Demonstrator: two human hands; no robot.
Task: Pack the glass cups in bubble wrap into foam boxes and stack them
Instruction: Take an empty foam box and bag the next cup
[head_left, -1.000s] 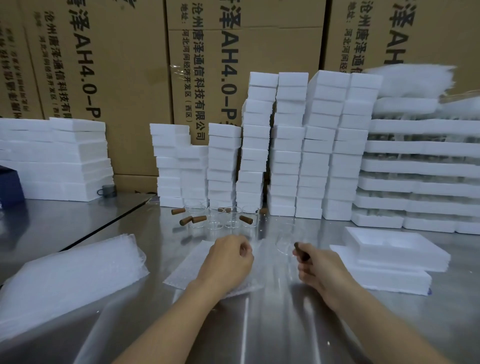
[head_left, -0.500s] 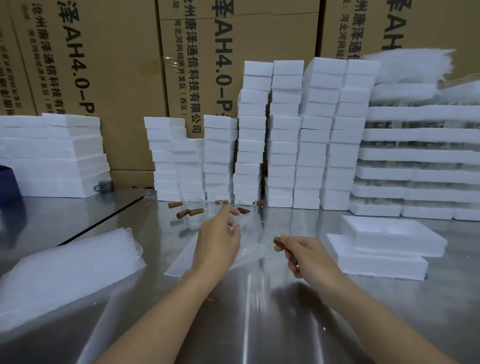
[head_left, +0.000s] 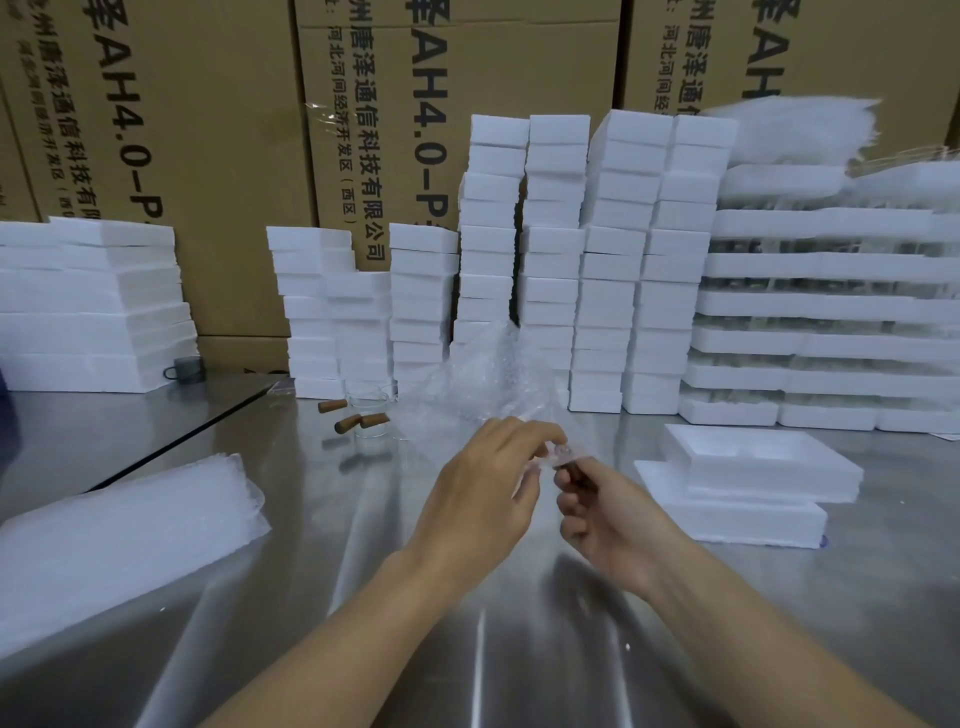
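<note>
1. Cup (head_left: 561, 453) is held above the bench (head_left: 363, 649), left of the open foam box (head_left: 758, 457); the right hand (head_left: 613, 519) grips it by its brown handle.
2. Left hand (head_left: 483, 488) pinches the bubble wrap (head_left: 483, 379), which rises behind the cup.
3. The step looks like wrapping. The next move calls for rolling the wrap round the cup, then seating it in the box.

Bare bench (head_left: 467, 649) lies open near the person, between the bubble-wrap pile (head_left: 114, 530) at left and the open foam boxes (head_left: 753, 483) at right. Farther back, glass cups (head_left: 366, 415) and tall foam-box stacks (head_left: 550, 260) bar the way.
</note>
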